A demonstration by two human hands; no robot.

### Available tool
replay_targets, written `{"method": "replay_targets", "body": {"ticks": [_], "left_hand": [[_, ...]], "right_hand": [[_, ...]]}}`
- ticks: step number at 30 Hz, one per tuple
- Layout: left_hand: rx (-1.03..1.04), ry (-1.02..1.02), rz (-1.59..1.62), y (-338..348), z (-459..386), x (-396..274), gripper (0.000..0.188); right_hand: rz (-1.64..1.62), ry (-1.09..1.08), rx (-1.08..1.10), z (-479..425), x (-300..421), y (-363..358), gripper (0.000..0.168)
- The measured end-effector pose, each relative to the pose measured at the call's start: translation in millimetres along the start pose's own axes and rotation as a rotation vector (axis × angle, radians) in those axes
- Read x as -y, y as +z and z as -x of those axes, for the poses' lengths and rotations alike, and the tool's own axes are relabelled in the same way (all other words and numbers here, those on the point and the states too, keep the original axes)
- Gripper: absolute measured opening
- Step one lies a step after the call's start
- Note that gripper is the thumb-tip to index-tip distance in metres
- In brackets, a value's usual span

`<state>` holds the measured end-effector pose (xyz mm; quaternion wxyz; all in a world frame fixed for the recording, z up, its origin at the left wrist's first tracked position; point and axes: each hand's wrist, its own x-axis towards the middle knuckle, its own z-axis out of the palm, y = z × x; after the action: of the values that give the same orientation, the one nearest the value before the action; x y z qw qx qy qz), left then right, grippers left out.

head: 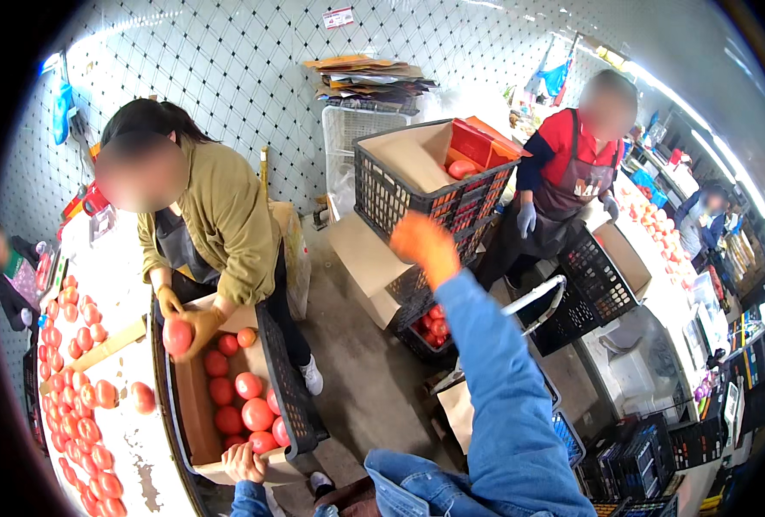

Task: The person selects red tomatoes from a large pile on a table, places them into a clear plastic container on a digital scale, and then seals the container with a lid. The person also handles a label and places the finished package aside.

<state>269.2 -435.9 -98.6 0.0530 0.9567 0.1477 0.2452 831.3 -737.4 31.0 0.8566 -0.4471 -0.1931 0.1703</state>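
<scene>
My left hand [245, 463], bare, grips the near rim of a black plastic crate [295, 394] lined with cardboard. Several tomatoes [258, 414] lie inside that crate. In a blurred orange glove, my right hand [425, 247] is stretched out in front of the upper of the stacked black crates [395, 194]; whether it touches the crate or holds anything is unclear. Brown paper [415, 152], a red box [479, 145] and a tomato [462, 169] show in that upper crate. Across the lined crate, a co-worker's gloved hands [198, 326] hold a large tomato [178, 336].
Many tomatoes [88, 430] cover a white table [153, 452] on the left. More tomatoes [435, 326] fill a low crate by the stack. At right, a second co-worker [566, 174] stands near a tilted black crate [599, 278]. A white metal handle [537, 300] rises beside my right arm.
</scene>
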Motion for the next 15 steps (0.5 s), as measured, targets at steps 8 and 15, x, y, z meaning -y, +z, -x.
{"method": "replay_targets", "body": {"ticks": [8, 15], "left_hand": [[-0.072, 0.030, 0.028, -3.0, 10.1, 2.0, 0.029], [0.094, 0.013, 0.263, -29.6, 0.3, -13.0, 0.030]], "right_hand": [[0.063, 0.934, -0.068, 337.2, -168.9, 125.3, 0.041], [0.135, 0.654, -0.125, 391.3, -173.3, 235.8, 0.031]]}}
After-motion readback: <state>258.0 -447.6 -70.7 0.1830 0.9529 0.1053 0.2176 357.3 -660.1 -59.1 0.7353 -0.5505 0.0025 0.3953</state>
